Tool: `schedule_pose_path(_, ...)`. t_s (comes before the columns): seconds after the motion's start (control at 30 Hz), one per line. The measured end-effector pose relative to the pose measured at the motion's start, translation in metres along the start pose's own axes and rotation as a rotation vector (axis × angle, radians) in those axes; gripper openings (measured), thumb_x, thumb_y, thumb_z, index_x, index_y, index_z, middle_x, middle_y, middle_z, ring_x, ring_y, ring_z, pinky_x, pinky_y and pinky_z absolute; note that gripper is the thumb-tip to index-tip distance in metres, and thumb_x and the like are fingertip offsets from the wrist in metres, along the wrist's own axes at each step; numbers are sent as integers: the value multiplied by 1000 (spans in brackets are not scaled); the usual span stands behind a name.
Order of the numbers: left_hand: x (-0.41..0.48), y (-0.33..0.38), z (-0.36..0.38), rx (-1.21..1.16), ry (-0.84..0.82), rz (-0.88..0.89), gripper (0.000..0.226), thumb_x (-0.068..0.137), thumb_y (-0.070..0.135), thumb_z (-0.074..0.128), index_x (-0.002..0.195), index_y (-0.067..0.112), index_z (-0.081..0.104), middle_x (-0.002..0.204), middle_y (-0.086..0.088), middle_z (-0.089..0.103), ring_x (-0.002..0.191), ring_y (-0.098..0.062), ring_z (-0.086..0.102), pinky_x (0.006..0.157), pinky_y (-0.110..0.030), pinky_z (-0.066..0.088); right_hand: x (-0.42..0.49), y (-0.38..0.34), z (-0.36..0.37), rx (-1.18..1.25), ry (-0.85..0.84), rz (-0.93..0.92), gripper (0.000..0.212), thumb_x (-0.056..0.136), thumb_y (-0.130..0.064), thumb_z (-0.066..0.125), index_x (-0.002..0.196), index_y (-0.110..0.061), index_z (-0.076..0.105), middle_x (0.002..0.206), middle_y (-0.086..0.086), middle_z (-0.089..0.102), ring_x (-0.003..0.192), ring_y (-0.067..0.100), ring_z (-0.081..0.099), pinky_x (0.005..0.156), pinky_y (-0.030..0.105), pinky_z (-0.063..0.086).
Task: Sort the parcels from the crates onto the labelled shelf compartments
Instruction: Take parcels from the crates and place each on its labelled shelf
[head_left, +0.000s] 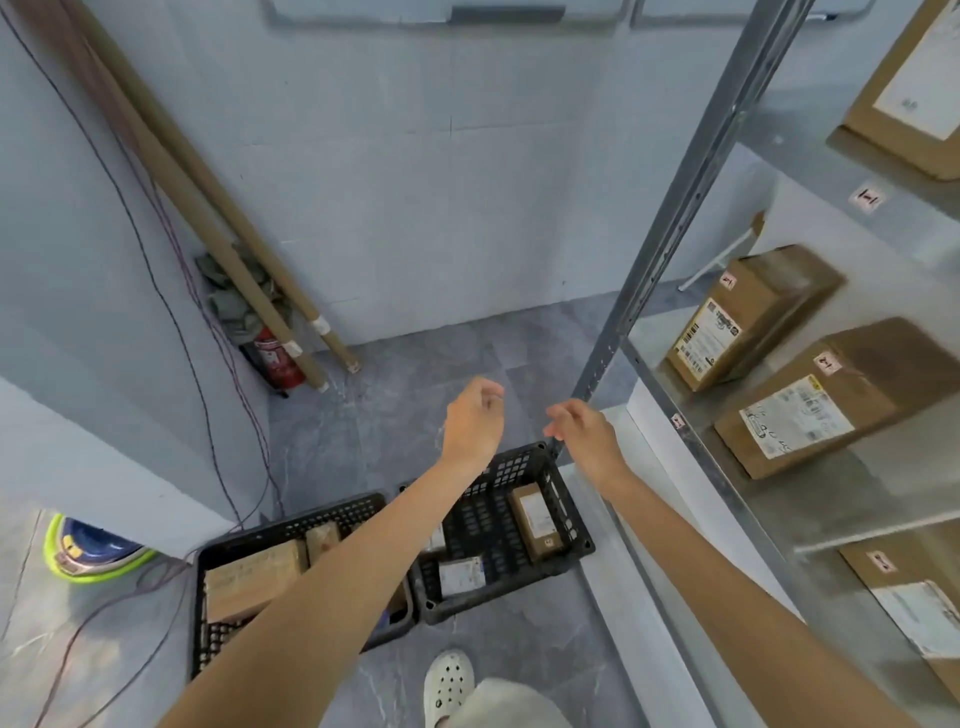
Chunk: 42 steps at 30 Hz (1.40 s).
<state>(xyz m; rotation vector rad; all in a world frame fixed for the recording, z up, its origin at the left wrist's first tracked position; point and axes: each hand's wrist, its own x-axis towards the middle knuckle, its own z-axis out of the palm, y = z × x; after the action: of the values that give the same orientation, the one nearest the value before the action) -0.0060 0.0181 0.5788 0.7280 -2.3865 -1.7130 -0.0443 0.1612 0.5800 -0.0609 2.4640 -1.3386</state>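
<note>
**Both hands empty above the crates**

Head view. The floor (415, 364) is grey marbled tile and the walls are pale blue-grey. Two black perforated crates sit side by side on the floor. The left crate (317, 519) holds brown parcels (254, 577). The right crate (514, 462) holds a narrow parcel (535, 519) and a white-labelled one. The metal shelf (675, 234) stands at right, with two shelved boxes (810, 410) on its middle level.

The left hand (475, 421) is raised over the crates, fingers loosely curled, holding nothing. The right hand (582, 431) is near the shelf post, fingers relaxed and slightly apart, holding nothing.

In the corner, a fire extinguisher (275, 358) stands partly behind leaning cardboard tubes (208, 208).

The shelf tags (866, 197) are too blurred to read. The forearms cover part of both crates, and the boxes at the right edge are cut off.
</note>
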Motion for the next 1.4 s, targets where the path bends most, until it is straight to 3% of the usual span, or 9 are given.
schedule_pose_path(0.17,43,-2,27,5,-42,-56,18,96,12,44,107,12,59,109,-5,62,98,-18,56,76,-24,39,47,15,-8,38,13,95,23,95,-23,45,102,-9,62,90,8,70,89,20,60,81,30,41)
schedule_pose_path(0.3,66,-12,56,6,-53,-117,20,97,13,44,110,11,59,113,-8,63,103,-20,57,78,-26,42,79,33,-18,11,-25,147,24,95,-22,45,102,-9,63,88,5,67,88,21,60,70,27,41)
schedule_pose_path(0.6,97,-61,127,9,-27,-285,21,96,7,41,108,8,58,109,-7,63,89,-16,56,71,-22,42,137,117,-11,-123,-150,250,25,96,-16,41,105,-7,61,101,10,64,93,25,58,80,31,43)
schedule_pose_path(0.77,121,-155,175,-32,-19,-443,21,94,5,40,102,13,58,91,-7,61,65,-16,50,59,-31,40,171,221,43,-228,-238,333,25,99,-18,37,101,-6,58,97,12,62,85,19,53,63,25,37)
schedule_pose_path(0.9,153,-261,220,21,-37,-525,22,95,7,38,104,15,56,87,2,59,68,-14,53,59,-29,43,213,321,109,-284,-282,390,30,100,-18,38,115,0,56,116,17,61,103,26,56,83,28,41)
schedule_pose_path(0.97,168,-319,245,33,-53,-553,22,96,7,38,108,14,55,81,7,55,63,-8,50,54,-22,40,238,374,142,-317,-307,419,33,100,-21,39,121,1,53,121,18,60,112,30,56,95,37,44)
schedule_pose_path(1.13,207,-455,315,44,-113,-567,24,95,3,37,108,13,54,81,8,55,64,-6,49,52,-18,40,300,512,217,-421,-306,437,44,97,-25,46,133,1,43,133,18,51,122,31,50,99,35,41)
schedule_pose_path(1.3,238,-556,385,67,-122,-589,19,95,6,44,110,9,56,78,10,53,64,-2,48,46,-6,38,354,642,275,-547,-321,511,84,79,-58,52,143,-10,27,141,15,40,124,31,46,99,43,46)
schedule_pose_path(1.4,251,-593,413,60,-132,-643,19,95,9,44,111,8,54,90,3,56,74,-10,53,59,-16,45,356,646,293,-778,-250,420,103,76,-60,62,147,-10,7,140,19,21,128,34,32,99,45,43)
